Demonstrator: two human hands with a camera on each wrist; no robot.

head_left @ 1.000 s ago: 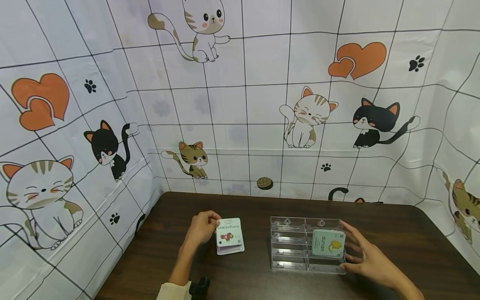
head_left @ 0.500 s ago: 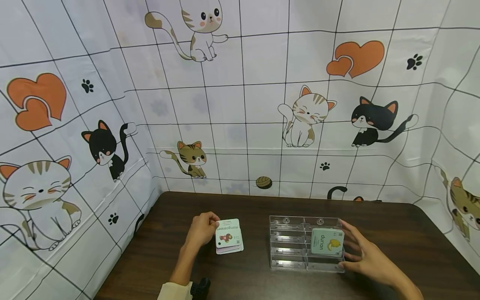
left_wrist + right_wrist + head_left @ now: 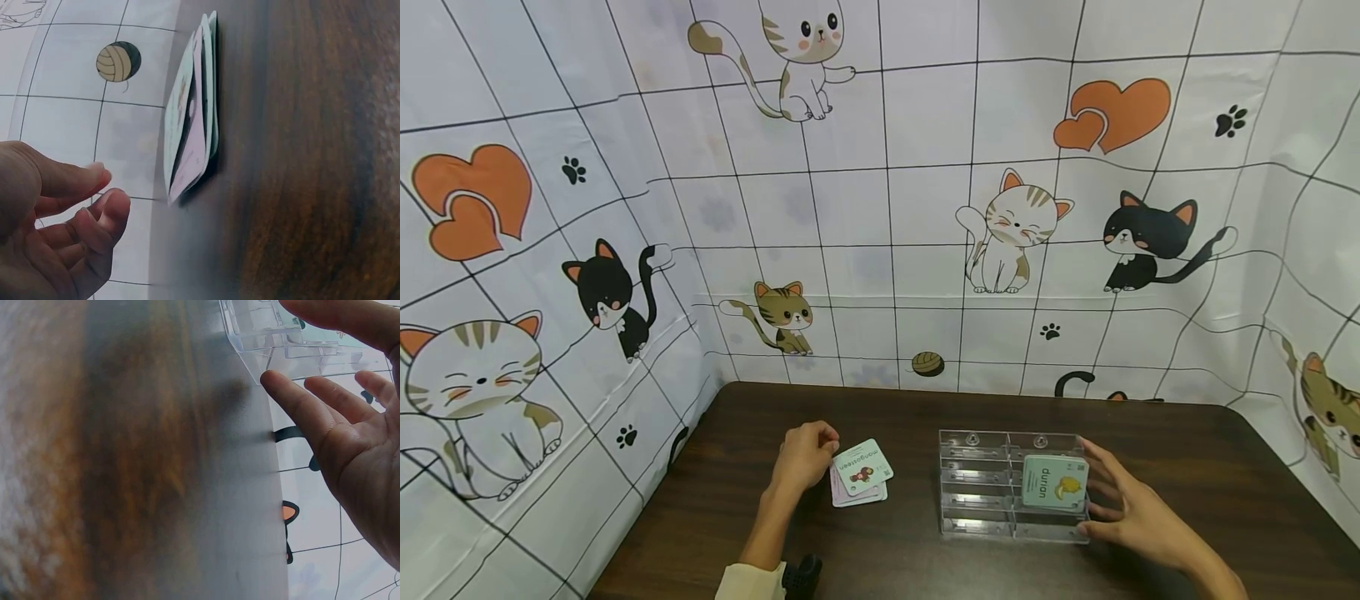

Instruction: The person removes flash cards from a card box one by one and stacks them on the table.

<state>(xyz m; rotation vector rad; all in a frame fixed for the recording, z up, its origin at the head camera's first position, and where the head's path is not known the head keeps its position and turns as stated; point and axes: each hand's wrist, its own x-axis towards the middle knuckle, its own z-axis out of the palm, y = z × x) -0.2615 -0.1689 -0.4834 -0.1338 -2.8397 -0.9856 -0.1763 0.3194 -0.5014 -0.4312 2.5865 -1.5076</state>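
Note:
A green mangosteen card [image 3: 863, 467] lies askew on a small stack of cards [image 3: 859, 500]. From the side, in the left wrist view, this stack [image 3: 209, 106] shows mint and pink edges with gaps between them. Just left of it is my left hand [image 3: 805, 457], its fingers loosely bent and a small gap between thumb and forefinger, holding nothing. A clear plastic rack [image 3: 973, 504] with two columns of slots stands to the right. One durian card [image 3: 1055, 483] sits in its right column. My right hand [image 3: 1123, 504] rests spread against the rack's right side, fingers extended.
The dark wooden table [image 3: 902, 575] has rounded back corners. White cloth [image 3: 850, 208] printed with cats and grid lines hangs behind it and along both sides.
My left hand has let go of the mangosteen card's corner. That card has turned and shifted slightly right, uncovering more of the cards below. My right hand stays at the rack.

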